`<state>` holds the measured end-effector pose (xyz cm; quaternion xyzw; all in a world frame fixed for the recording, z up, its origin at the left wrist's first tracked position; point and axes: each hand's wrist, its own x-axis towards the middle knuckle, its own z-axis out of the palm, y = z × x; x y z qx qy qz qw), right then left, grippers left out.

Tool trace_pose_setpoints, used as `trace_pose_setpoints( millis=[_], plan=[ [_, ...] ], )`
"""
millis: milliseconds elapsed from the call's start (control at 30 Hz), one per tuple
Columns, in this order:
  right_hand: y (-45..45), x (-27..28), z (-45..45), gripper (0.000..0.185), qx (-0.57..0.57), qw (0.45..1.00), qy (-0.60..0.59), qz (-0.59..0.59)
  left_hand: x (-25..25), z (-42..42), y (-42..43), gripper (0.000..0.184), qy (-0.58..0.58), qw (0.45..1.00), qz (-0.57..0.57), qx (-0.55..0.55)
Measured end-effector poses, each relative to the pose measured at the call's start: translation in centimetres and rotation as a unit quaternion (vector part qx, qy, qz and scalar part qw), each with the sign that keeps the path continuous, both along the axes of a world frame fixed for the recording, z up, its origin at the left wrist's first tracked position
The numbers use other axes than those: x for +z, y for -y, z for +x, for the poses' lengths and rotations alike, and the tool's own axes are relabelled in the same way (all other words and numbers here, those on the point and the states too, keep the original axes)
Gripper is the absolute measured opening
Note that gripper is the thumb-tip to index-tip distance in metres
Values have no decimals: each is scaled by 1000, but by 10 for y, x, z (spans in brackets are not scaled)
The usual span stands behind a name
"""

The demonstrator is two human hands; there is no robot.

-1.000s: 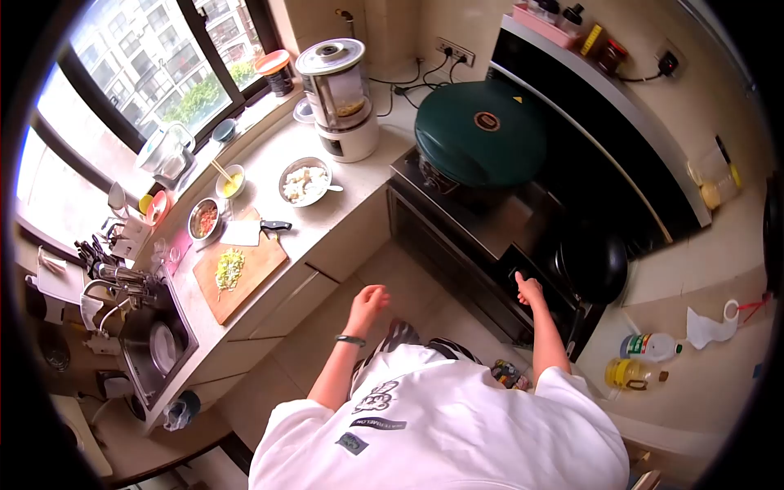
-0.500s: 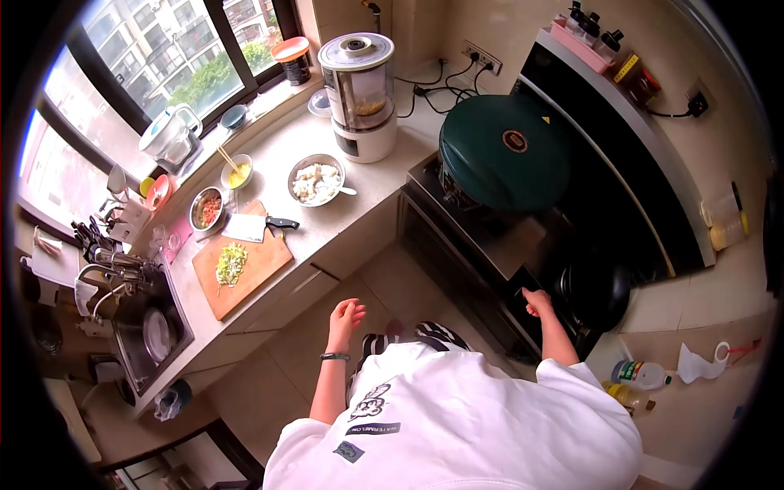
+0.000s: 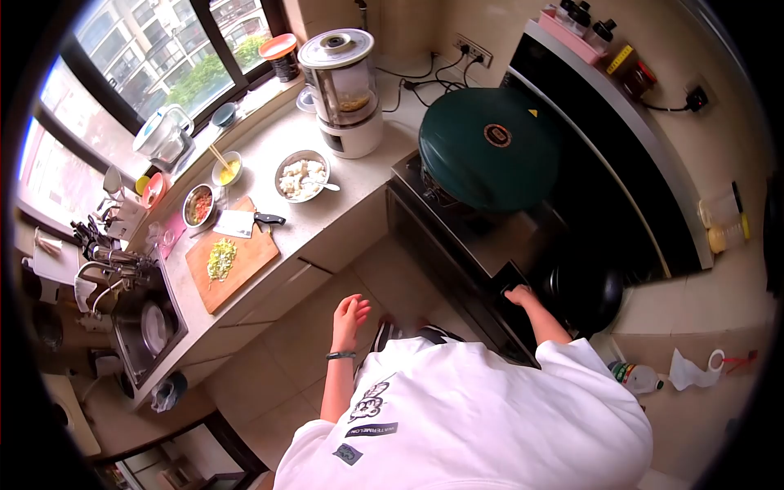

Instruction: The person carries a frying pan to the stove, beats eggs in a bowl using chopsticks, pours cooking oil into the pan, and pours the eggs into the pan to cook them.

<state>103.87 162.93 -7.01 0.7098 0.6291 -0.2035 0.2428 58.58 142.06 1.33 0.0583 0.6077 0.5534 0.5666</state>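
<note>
My left hand (image 3: 349,317) hangs in the air over the floor, its fingers loosely bent and nothing in them. A dark band (image 3: 340,355) circles that wrist. My right hand (image 3: 517,295) is closed at the front part of the black stove (image 3: 478,245), just left of a black pan (image 3: 600,298). Whatever its fingers grip is hidden; I cannot tell whether it is a knob or a handle. A large round dark green appliance (image 3: 490,151) sits on the stove's far end, beyond my right hand.
On the counter are a cutting board (image 3: 260,265) with chopped greens (image 3: 221,260), a cleaver (image 3: 237,223), bowls of red pieces (image 3: 198,208), egg (image 3: 229,169) and white chunks (image 3: 302,177), plus a steamer (image 3: 349,131). The sink (image 3: 178,327) lies left; a bottle (image 3: 641,377) stands right.
My right hand has shifted slightly left along the stove front and stays closed. My left hand has hardly moved. The whole view has shifted a little.
</note>
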Motion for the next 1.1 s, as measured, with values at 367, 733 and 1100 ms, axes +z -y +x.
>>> trace_pose_setpoints(
  millis=[367, 733, 1100],
  plan=[
    [16, -25, -16, 19, 137, 976, 103, 133, -10, 9, -22, 25, 1, 993, -5, -119],
    [16, 13, -35, 20, 55, 993, 90, 52, 9, 47, -64, 25, -6, 978, 14, -209],
    [16, 16, -39, 20, 15, 995, 74, 67, 1, 39, -37, 26, 8, 983, 1, -184]
  ],
)
